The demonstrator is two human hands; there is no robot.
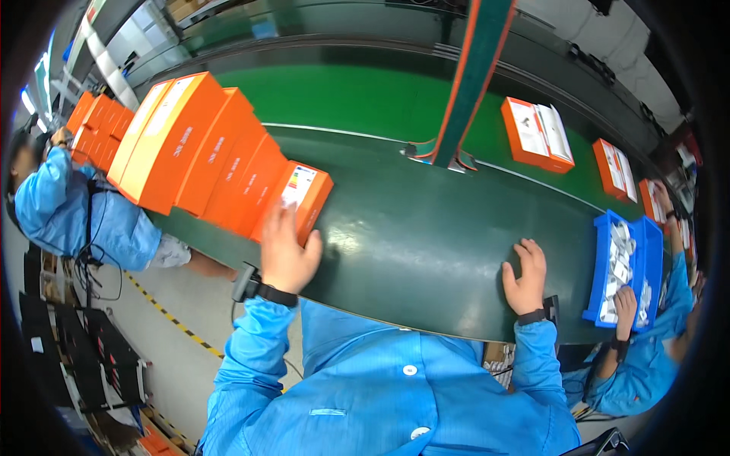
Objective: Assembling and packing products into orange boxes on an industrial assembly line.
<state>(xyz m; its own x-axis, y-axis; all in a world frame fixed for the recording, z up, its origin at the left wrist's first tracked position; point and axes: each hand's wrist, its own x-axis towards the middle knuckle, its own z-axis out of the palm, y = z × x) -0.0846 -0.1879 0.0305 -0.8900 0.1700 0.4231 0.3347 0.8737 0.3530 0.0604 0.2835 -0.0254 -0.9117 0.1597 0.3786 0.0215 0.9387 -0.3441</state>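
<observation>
On the left of the dark green table stands a stack of orange boxes point(228, 163), several high, with pale labels on some faces. My left hand point(290, 254) is at the nearest orange box point(318, 191), its fingers stretched out against or just in front of the box; whether they touch cannot be made out. That hand does not grip the box. My right hand point(526, 277) is over the table at the right, thumb apart from the fingers, holding nothing. The blue bin point(590, 300) of small white parts point(620, 262) is the thing nearest to it.
Beyond the table point(411, 251) runs a green conveyor belt point(357, 102) carrying opened orange boxes point(525, 140). A dark post point(471, 83) with orange edges rises at the table's far edge. One co-worker point(114, 220) is at the left; another's hand point(625, 308) reaches into the blue bin.
</observation>
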